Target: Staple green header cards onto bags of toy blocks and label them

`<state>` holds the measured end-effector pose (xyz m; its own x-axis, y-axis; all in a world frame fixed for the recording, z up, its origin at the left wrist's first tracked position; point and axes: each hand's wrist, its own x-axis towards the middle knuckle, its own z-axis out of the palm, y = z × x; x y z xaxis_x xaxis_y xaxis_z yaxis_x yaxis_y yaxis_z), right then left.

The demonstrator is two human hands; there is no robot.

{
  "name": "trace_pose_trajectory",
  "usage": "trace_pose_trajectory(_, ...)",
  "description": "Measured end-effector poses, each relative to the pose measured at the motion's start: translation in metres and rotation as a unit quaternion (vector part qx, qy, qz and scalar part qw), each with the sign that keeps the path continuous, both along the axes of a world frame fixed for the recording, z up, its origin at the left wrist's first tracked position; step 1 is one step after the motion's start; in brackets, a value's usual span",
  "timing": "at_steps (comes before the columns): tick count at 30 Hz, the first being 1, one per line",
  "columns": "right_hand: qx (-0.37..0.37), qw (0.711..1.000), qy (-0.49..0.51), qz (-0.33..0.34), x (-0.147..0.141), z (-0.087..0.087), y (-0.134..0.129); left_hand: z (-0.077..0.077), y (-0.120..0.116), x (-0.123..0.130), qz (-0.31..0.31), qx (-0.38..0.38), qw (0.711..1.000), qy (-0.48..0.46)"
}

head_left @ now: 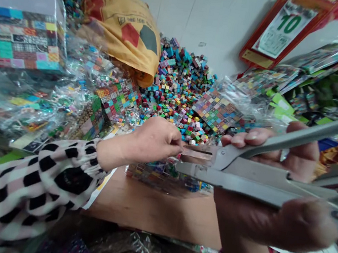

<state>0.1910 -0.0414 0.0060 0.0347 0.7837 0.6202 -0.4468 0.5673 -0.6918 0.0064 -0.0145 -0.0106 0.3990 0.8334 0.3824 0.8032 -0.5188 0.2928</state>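
My right hand (282,223) grips a grey metal plier stapler (254,179), thumb below and fingers around the upper handle. Its jaws point left, toward my left hand (157,137). The left fingertips are pinched together right at the jaw tips; whatever lies between them is mostly hidden. Directly below the jaws is a clear plastic bag (169,180) with a colourful mosaic pattern, resting on the brown table (149,205). It seems to hang at or beneath the left fingers, but I cannot tell if they hold its edge.
A large heap of small coloured cubes (179,81) rises against the wall. Mosaic-patterned boards (217,108) lean on it. Left of it are a yellow bag (123,28) and clear plastic packets (15,96). A red-framed calendar (279,28) hangs at upper right, above more stacked packets.
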Motion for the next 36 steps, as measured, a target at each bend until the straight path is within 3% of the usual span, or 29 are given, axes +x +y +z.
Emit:
trace_pose_trajectory(8,0.048,0.998,0.004,-0.043,-0.012,-0.009,-0.003,-0.001,-0.001,-0.002,-0.019,0.017,0.999,0.024)
trace_pose_trajectory(13,0.018,0.999,-0.024,-0.036,-0.010,-0.010,-0.002,0.002,-0.002,-0.002,-0.017,0.015,0.998,0.054)
trace_pose_trajectory(26,-0.068,0.976,-0.179,-0.102,-0.029,0.000,0.048,-0.007,-0.001,0.001,-0.022,0.078,0.994,0.069)
trace_pose_trajectory(32,-0.079,0.975,-0.193,-0.078,-0.033,-0.001,0.052,-0.004,0.001,0.002,-0.028,0.021,0.998,0.053)
trace_pose_trajectory(36,-0.050,0.966,-0.242,-0.077,-0.031,0.002,0.057,0.004,-0.004,-0.001,-0.021,-0.038,0.999,-0.009)
